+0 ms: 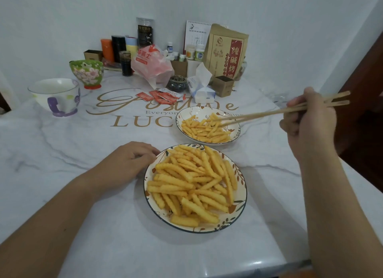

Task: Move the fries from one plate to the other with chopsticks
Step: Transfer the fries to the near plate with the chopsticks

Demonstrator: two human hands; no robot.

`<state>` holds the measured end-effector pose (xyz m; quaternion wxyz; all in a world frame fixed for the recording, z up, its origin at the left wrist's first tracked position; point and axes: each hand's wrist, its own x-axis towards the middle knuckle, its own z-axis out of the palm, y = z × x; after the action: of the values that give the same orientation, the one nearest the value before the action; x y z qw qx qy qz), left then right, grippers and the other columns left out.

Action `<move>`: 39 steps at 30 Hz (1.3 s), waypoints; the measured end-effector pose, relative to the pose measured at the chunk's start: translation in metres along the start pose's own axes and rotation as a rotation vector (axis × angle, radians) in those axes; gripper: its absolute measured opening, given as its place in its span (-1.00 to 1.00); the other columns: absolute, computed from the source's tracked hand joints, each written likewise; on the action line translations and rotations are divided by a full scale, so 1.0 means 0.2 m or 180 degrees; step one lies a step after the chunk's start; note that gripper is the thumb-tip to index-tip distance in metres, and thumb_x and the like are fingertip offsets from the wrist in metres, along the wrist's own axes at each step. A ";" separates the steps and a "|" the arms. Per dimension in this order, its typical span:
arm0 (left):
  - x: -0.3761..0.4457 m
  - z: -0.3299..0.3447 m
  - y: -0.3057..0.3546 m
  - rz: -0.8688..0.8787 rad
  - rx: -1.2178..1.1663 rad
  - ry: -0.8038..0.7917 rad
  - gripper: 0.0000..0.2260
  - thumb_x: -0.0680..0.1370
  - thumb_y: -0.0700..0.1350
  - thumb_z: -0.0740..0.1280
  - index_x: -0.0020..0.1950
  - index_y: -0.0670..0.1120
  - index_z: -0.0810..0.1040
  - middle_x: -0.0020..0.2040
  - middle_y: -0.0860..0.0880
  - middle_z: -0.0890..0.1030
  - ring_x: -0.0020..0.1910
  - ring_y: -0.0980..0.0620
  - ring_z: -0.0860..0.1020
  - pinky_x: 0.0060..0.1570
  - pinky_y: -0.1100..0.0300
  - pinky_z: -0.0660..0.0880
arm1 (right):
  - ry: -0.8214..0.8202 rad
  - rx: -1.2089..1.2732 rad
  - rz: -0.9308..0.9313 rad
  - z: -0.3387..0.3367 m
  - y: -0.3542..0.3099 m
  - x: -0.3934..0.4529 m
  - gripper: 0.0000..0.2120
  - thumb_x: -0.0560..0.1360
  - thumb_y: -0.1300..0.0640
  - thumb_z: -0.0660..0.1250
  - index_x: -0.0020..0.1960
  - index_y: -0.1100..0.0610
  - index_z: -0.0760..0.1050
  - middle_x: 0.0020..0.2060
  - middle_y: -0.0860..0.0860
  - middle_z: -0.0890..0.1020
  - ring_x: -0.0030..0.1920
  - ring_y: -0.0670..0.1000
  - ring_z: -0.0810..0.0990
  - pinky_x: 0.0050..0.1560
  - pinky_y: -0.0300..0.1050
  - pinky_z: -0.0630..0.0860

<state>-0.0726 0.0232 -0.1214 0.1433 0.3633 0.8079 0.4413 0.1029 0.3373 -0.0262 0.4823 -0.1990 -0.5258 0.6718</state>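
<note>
Two leaf-patterned plates hold crinkle-cut fries. The near plate (238, 214) is heaped with fries (192, 182). The far plate (187, 114) carries a flatter layer of fries (204, 129). My right hand (306, 116) grips a pair of wooden chopsticks (269, 113) that reach left over the far plate, with their tips down among its fries. Whether a fry sits between the tips is unclear. My left hand (128, 163) rests on the table with fingers curled, touching the near plate's left rim.
A white mug (56, 96) and a floral green bowl (87, 72) stand at the left. Red sauce packets (163, 96), a tissue pack (202, 87), a small brown box (222, 86), a pink bag (151, 64), jars and a large paper bag (226, 52) crowd the back. The table's edge runs along the right.
</note>
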 end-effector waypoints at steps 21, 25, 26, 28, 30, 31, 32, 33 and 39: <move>0.01 0.00 -0.03 -0.0126 0.0032 -0.0024 -0.68 0.68 -0.08 0.30 -0.01 0.31 0.76 0.11 0.51 0.56 0.27 0.54 0.40 0.23 0.36 0.32 | 0.0300 -0.1597 -0.0778 0.18 0.36 0.00 -0.59 0.67 0.02 0.28 -0.18 0.30 0.63 -0.38 -0.08 0.61 -0.39 -0.22 0.55 -0.25 -0.29 0.45; 0.01 0.00 -0.04 -0.0133 0.0031 -0.0013 -0.66 0.69 -0.10 0.29 -0.02 0.31 0.76 0.10 0.51 0.57 0.25 0.53 0.41 0.24 0.33 0.34 | 0.0347 -0.1620 -0.0790 0.17 0.36 0.00 -0.59 0.67 0.03 0.24 -0.19 0.28 0.63 -0.42 -0.12 0.60 -0.36 -0.21 0.55 -0.20 -0.15 0.47; 0.01 0.00 -0.04 -0.0135 0.0045 -0.0025 -0.66 0.69 -0.09 0.29 -0.01 0.32 0.76 0.11 0.50 0.57 0.26 0.52 0.41 0.26 0.30 0.34 | 0.0456 -0.1519 -0.0803 0.16 0.35 0.00 -0.58 0.67 0.02 0.24 -0.22 0.25 0.63 -0.43 -0.12 0.61 -0.35 -0.20 0.57 -0.19 -0.14 0.50; 0.01 0.00 -0.04 -0.0124 0.0072 -0.0042 -0.67 0.69 -0.08 0.30 0.00 0.33 0.75 0.12 0.45 0.60 0.28 0.50 0.41 0.28 0.30 0.34 | 0.0572 -0.1462 -0.0817 0.16 0.34 0.01 -0.58 0.66 -0.02 0.25 -0.24 0.19 0.63 -0.42 -0.12 0.62 -0.34 -0.19 0.59 -0.15 -0.13 0.54; 0.01 0.00 -0.04 -0.0109 0.0060 -0.0008 -0.68 0.68 -0.08 0.31 0.00 0.31 0.76 0.13 0.41 0.61 0.26 0.49 0.43 0.24 0.35 0.34 | 0.0508 -0.1664 -0.0774 0.17 0.36 0.01 -0.57 0.67 -0.04 0.24 -0.20 0.21 0.64 -0.38 -0.10 0.63 -0.36 -0.19 0.58 -0.16 -0.17 0.53; 0.01 0.00 -0.04 -0.0100 0.0043 0.0010 -0.68 0.68 -0.09 0.31 -0.01 0.30 0.76 0.12 0.42 0.62 0.25 0.49 0.44 0.21 0.38 0.34 | 0.0460 -0.1737 -0.0738 0.18 0.38 0.01 -0.57 0.68 -0.04 0.23 -0.18 0.22 0.63 -0.36 -0.08 0.63 -0.37 -0.20 0.57 -0.20 -0.23 0.51; 0.01 0.00 -0.03 -0.0099 0.0027 0.0014 -0.68 0.67 -0.11 0.31 -0.01 0.28 0.76 0.09 0.44 0.61 0.23 0.49 0.45 0.18 0.40 0.34 | 0.0425 -0.1755 -0.0712 0.19 0.39 0.01 -0.57 0.69 -0.03 0.21 -0.18 0.22 0.62 -0.35 -0.07 0.62 -0.37 -0.21 0.56 -0.24 -0.28 0.48; 0.01 0.00 -0.03 -0.0095 0.0023 0.0011 -0.68 0.67 -0.11 0.32 -0.02 0.27 0.77 0.08 0.45 0.61 0.22 0.49 0.45 0.16 0.41 0.34 | 0.0417 -0.1726 -0.0707 0.19 0.40 0.01 -0.57 0.70 -0.02 0.19 -0.19 0.20 0.61 -0.35 -0.06 0.62 -0.38 -0.20 0.56 -0.28 -0.32 0.45; 0.02 0.00 -0.04 -0.0095 0.0051 -0.0007 -0.70 0.67 -0.10 0.32 -0.01 0.25 0.78 0.12 0.39 0.64 0.24 0.47 0.46 0.15 0.42 0.34 | 0.0783 -0.0964 -0.0609 0.15 0.35 0.05 -0.59 0.67 0.01 0.16 -0.26 0.14 0.56 -0.38 0.00 0.59 -0.39 -0.09 0.52 -0.31 -0.14 0.47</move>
<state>-0.0781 0.0231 -0.1273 0.1479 0.3528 0.8166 0.4323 0.0447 0.3317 -0.0760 0.5690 -0.2988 -0.5744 0.5070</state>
